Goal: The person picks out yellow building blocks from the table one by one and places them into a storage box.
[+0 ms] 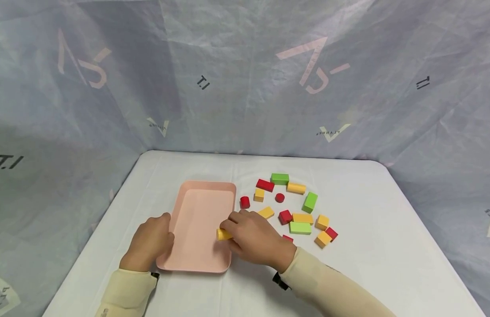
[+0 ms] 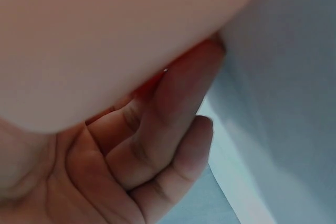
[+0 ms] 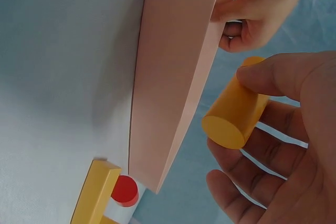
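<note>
A shallow pink tray [image 1: 201,209] lies on the table. At its left side my left hand [image 1: 149,240] grips the rim, thumb over the edge; in the left wrist view the fingers [image 2: 173,87] curl against the outer wall of the tray [image 2: 115,35]. My right hand [image 1: 254,237] pinches a yellow cylinder block [image 1: 223,234] above the tray's right rim. Thumb and fingers sit on opposite sides of this cylinder in the right wrist view, where its round end shows. A yellow rectangular block [image 1: 266,212] lies just beyond the right hand, partly hidden by it.
Right of the tray several wooden blocks are scattered: a red cylinder [image 1: 245,202], a green block [image 1: 280,178], a lying yellow cylinder [image 1: 296,188], a light green block [image 1: 300,228] and a yellow cube [image 1: 323,239]. Grey printed cloth [image 1: 245,110] hangs behind the white table [image 1: 367,220].
</note>
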Demonstrator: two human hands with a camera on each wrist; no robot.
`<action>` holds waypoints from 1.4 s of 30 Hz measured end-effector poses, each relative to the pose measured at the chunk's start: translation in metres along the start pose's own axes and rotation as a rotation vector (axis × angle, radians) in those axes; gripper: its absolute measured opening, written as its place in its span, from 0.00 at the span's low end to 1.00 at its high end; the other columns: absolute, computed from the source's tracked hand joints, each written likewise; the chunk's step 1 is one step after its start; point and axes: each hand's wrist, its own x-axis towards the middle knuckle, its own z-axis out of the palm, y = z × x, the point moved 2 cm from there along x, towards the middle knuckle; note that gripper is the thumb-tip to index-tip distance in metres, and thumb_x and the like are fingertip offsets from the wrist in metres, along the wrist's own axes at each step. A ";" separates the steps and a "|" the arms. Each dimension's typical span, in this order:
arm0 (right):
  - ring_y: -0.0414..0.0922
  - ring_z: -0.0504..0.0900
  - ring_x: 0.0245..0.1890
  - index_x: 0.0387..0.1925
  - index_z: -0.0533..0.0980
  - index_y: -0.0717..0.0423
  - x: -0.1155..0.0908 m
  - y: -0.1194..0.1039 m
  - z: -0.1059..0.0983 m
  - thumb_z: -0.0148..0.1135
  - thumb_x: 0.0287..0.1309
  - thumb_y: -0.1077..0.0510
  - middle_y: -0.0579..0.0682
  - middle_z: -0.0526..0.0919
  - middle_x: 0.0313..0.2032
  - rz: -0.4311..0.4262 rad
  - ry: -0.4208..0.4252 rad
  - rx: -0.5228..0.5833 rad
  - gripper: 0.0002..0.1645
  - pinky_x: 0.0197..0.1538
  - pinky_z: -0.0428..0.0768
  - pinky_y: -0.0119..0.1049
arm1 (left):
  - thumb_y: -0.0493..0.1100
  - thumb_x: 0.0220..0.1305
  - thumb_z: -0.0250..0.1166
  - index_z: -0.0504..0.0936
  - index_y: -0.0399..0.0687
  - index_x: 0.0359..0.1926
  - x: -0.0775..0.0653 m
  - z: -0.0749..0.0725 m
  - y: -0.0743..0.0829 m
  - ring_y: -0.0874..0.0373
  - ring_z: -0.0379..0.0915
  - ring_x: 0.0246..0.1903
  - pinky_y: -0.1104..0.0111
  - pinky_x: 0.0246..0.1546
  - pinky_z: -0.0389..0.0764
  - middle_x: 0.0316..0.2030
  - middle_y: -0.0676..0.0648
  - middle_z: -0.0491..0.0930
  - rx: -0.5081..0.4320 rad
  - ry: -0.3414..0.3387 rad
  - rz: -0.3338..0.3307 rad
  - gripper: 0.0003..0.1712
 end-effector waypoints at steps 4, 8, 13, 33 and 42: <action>0.35 0.64 0.32 0.43 0.75 0.46 0.002 0.000 0.000 0.64 0.50 0.52 0.38 0.71 0.35 0.004 -0.008 -0.004 0.16 0.37 0.72 0.31 | 0.31 0.47 0.58 0.71 0.40 0.29 0.001 -0.001 0.001 0.53 0.62 0.15 0.59 0.15 0.67 0.17 0.46 0.71 0.003 0.009 0.005 0.06; 0.36 0.64 0.31 0.43 0.75 0.46 0.003 -0.002 0.001 0.65 0.50 0.52 0.38 0.71 0.34 -0.004 -0.003 -0.010 0.16 0.37 0.71 0.31 | 0.31 0.47 0.57 0.70 0.40 0.29 0.001 -0.001 0.001 0.53 0.62 0.15 0.59 0.15 0.67 0.17 0.46 0.71 0.003 0.006 0.000 0.05; 0.36 0.64 0.32 0.43 0.76 0.46 0.004 -0.006 0.003 0.66 0.51 0.51 0.39 0.72 0.35 -0.009 -0.020 -0.004 0.16 0.37 0.72 0.32 | 0.31 0.48 0.56 0.70 0.40 0.29 0.000 0.001 -0.002 0.53 0.63 0.15 0.59 0.15 0.67 0.18 0.46 0.71 0.001 -0.005 -0.007 0.05; 0.37 0.67 0.36 0.46 0.77 0.44 0.011 -0.015 0.015 0.69 0.50 0.49 0.39 0.73 0.36 -0.014 -0.072 -0.015 0.19 0.39 0.73 0.30 | 0.31 0.48 0.57 0.70 0.40 0.28 -0.001 0.001 -0.003 0.53 0.62 0.14 0.59 0.14 0.67 0.17 0.46 0.70 0.006 0.008 0.014 0.05; 0.37 0.66 0.36 0.45 0.76 0.44 0.009 -0.016 0.022 0.68 0.50 0.50 0.39 0.73 0.36 -0.019 -0.095 -0.036 0.19 0.40 0.72 0.30 | 0.32 0.48 0.57 0.70 0.40 0.28 0.000 0.001 -0.002 0.53 0.62 0.15 0.60 0.15 0.67 0.17 0.46 0.71 -0.009 0.000 0.018 0.05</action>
